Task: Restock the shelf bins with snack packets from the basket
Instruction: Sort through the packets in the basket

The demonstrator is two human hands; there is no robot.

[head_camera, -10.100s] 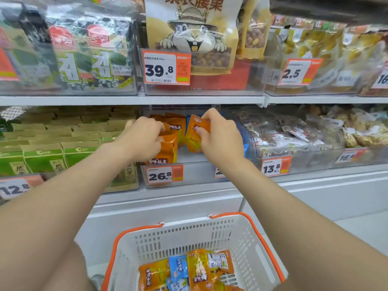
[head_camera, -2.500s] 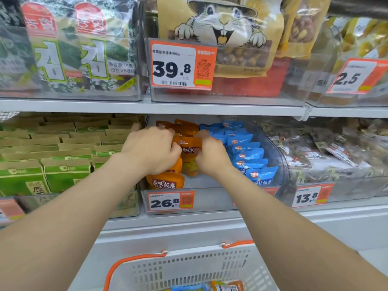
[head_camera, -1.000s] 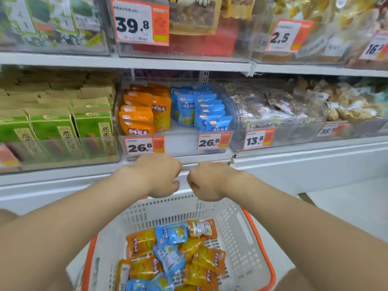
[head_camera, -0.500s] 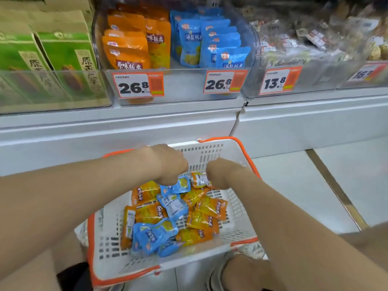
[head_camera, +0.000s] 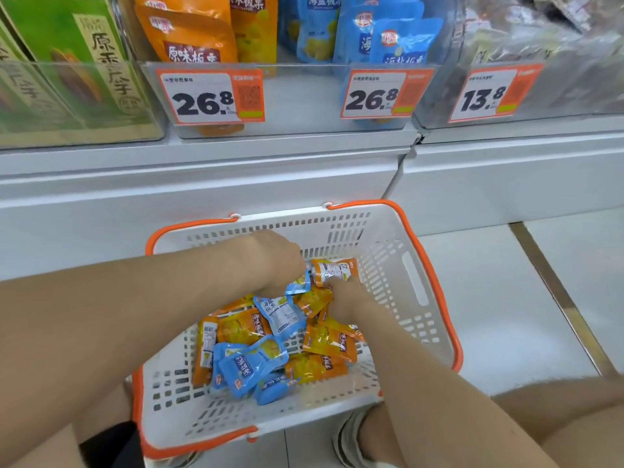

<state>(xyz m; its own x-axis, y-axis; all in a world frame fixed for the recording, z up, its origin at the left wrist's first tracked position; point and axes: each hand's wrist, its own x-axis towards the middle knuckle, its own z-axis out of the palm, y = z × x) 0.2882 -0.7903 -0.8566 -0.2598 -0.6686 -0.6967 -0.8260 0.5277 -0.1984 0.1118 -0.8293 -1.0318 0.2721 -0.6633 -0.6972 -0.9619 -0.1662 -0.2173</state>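
Note:
A white basket with an orange rim [head_camera: 418, 265] stands on the floor below the shelf and holds several orange and blue snack packets. Both my hands are down inside it. My left hand [head_camera: 275, 260] is curled over the far end of the pile, and a blue packet [head_camera: 300, 284] sticks out from under its fingers. My right hand [head_camera: 341, 297] pinches the near edge of an orange packet [head_camera: 336, 269] lying against the far wall. Above, one clear shelf bin [head_camera: 304, 96] holds upright orange packets [head_camera: 189, 35] on its left side and blue packets [head_camera: 391, 42] on its right.
Green boxes [head_camera: 67, 55] fill the bin to the left, and clear-wrapped snacks [head_camera: 557, 38] fill the bin to the right. Orange price tags [head_camera: 209, 96] hang on the bin fronts. A white cabinet front [head_camera: 202, 184] runs below the shelf. My shoes and knees flank the basket's near edge.
My hands left the shelf bin and dropped into the basket. My view tilted down and moved closer. Both hands now rest on packets at the far end of the pile.

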